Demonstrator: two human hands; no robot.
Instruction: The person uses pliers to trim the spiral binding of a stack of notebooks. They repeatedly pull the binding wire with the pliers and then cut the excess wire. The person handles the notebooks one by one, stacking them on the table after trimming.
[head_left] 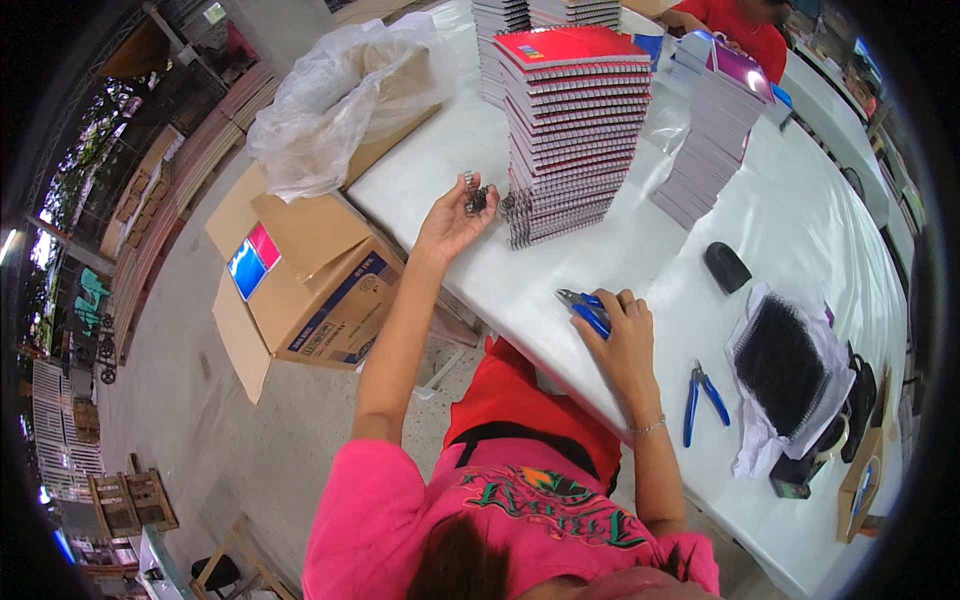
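At the far left a brown cardboard box [318,290] with blue printing sits on the concrete floor, and above it a crumpled clear plastic bag [335,100] spills from a second carton whose contents are hidden by the film. The left hand [452,222] lies palm up at the white table's [800,240] near edge, its fingers half curled around a small dark bit of wire coil [475,198]; the piece is too small to make out in detail. Just beside it rises a tall stack of spiral notebooks [572,135] with a red cover on top, its lower left corner nearly touching the coil. Nearer the body, the right hand [625,335] rests palm down on the table, fingers closed over blue-handled pliers [583,305], only the tip and part of the grips showing beyond the fingers. Further right lie a second pair of blue pliers [703,395], a small black object [727,267] that I cannot identify, and a bundle of black binding coils [782,362] on white plastic. A person in red at the top is cut off by the edge of the view.
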